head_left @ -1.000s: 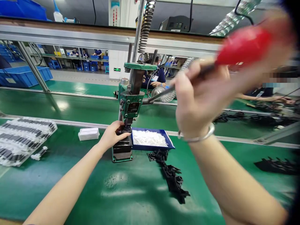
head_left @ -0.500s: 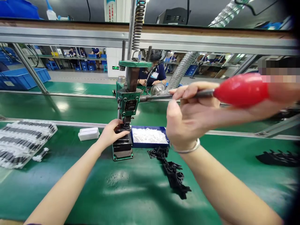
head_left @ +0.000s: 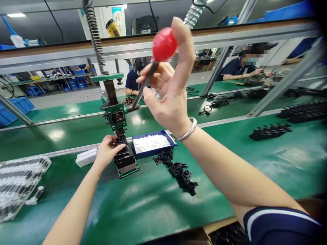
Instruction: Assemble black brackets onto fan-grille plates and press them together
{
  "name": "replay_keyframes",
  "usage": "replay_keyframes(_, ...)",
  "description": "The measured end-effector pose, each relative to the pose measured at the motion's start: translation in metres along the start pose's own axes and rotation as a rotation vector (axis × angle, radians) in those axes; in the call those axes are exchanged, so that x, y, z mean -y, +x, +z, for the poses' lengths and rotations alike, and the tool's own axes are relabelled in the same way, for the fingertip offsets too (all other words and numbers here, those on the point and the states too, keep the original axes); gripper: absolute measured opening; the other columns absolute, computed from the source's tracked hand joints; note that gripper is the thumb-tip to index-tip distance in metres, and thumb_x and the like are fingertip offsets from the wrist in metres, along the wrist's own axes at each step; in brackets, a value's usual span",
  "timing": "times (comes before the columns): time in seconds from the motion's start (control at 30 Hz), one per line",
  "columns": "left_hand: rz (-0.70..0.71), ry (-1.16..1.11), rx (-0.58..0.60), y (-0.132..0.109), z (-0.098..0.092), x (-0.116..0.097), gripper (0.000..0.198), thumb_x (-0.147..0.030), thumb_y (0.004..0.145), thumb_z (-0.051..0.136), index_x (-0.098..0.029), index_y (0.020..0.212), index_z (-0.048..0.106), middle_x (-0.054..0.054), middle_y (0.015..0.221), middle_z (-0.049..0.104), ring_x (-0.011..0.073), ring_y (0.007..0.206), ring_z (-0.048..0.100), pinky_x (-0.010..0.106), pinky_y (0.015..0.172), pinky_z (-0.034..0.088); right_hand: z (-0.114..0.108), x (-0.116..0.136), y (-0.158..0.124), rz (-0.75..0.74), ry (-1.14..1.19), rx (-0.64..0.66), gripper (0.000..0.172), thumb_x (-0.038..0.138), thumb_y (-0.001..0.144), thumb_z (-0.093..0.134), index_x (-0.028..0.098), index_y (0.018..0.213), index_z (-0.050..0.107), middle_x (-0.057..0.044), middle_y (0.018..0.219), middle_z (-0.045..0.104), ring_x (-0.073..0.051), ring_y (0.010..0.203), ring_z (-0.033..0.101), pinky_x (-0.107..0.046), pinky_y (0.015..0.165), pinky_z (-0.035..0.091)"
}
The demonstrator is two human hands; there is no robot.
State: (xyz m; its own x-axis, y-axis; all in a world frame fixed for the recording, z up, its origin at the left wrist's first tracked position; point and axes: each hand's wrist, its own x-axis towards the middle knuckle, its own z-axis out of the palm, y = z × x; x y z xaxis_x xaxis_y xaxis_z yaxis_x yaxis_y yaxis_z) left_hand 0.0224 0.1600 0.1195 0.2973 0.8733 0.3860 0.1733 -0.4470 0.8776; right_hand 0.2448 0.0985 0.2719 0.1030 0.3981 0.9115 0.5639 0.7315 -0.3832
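Note:
A small green hand press (head_left: 118, 117) stands on the green bench. Its steel lever ends in a red knob (head_left: 164, 44), raised high. My right hand (head_left: 171, 85) is wrapped loosely round the lever, thumb against the knob. My left hand (head_left: 106, 152) rests at the press base, fingers closed on a small black part (head_left: 120, 140) under the ram. A silver bangle (head_left: 187, 131) sits on my right wrist.
A blue tray of white pieces (head_left: 151, 143) lies right of the press, with a heap of black parts (head_left: 178, 170) in front. A white box (head_left: 85, 157) and rows of black-and-white pieces (head_left: 17, 178) lie left. Co-workers (head_left: 245, 64) sit across the line.
My right hand has swung the lever with its red knob up from level to high. The view has tilted and shifted. My left hand stays at the press base.

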Motion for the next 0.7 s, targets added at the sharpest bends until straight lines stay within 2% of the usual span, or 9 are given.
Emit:
replay_keyframes(0.1,0.017,-0.017,-0.051,-0.013,0.006,-0.008,0.037,-0.038,0.071,0.080,-0.019,0.098,0.064,0.002,0.098,0.057,0.0180,0.091,0.064,0.038,0.089,0.055,-0.014,-0.002,-0.016,0.036,0.074,0.094,0.059,0.015,0.092,0.049,0.028,0.146,0.026,-0.003,0.121,0.055,-0.013,0.107,0.061,-0.031,0.092,0.055)
replay_keyframes(0.23,0.113,0.033,-0.082,-0.037,0.023,-0.025,0.030,-0.034,0.076,0.077,-0.023,0.102,0.068,0.003,0.100,0.056,0.0186,0.097,0.062,0.034,0.088,0.055,-0.015,-0.011,-0.075,0.197,0.156,0.275,0.047,0.015,0.089,0.054,0.018,0.134,0.042,-0.007,0.109,0.057,-0.015,0.096,0.062,-0.033,0.090,0.056)
replay_keyframes(0.3,0.180,0.123,-0.094,-0.048,0.038,-0.032,0.031,-0.033,0.080,0.074,-0.025,0.109,0.067,0.004,0.102,0.055,0.0199,0.100,0.060,0.034,0.087,0.056,-0.012,-0.012,-0.107,0.286,0.139,0.337,0.052,0.019,0.087,0.059,0.018,0.135,0.040,-0.008,0.112,0.057,-0.017,0.098,0.061,-0.035,0.090,0.056)
replay_keyframes(0.37,0.242,0.210,-0.124,-0.055,0.055,-0.035,0.042,-0.032,0.082,0.074,-0.027,0.121,0.061,0.005,0.106,0.055,0.0213,0.103,0.060,0.036,0.088,0.057,-0.011,-0.008,-0.135,0.356,0.081,0.391,0.063,0.025,0.084,0.067,0.020,0.139,0.037,-0.009,0.119,0.056,-0.020,0.103,0.060,-0.038,0.092,0.056)
replay_keyframes(0.47,0.360,0.249,-0.186,-0.058,0.082,-0.031,0.064,-0.027,0.079,0.077,-0.028,0.135,0.048,0.007,0.112,0.056,0.0237,0.107,0.061,0.040,0.090,0.057,-0.010,-0.001,-0.163,0.447,-0.046,0.342,0.069,0.033,0.079,0.076,0.020,0.135,0.039,-0.010,0.120,0.056,-0.023,0.107,0.060,-0.039,0.089,0.056)
replay_keyframes(0.6,0.472,0.264,-0.200,-0.056,0.118,-0.019,0.070,-0.020,0.079,0.076,-0.028,0.140,0.042,0.008,0.114,0.057,0.0249,0.107,0.062,0.043,0.091,0.057,-0.019,-0.002,-0.180,0.453,-0.241,0.210,0.043,0.028,0.081,0.071,0.018,0.117,0.048,-0.010,0.106,0.059,-0.023,0.093,0.064,-0.035,0.077,0.058)
replay_keyframes(0.7,0.470,0.270,-0.156,-0.063,0.145,-0.010,0.069,-0.021,0.083,0.071,-0.026,0.143,0.039,0.012,0.121,0.055,0.0280,0.114,0.060,0.049,0.096,0.055,-0.042,-0.024,-0.186,0.395,-0.418,0.218,0.031,0.028,0.083,0.065,0.019,0.109,0.052,-0.007,0.099,0.060,-0.021,0.088,0.064,-0.033,0.075,0.057)
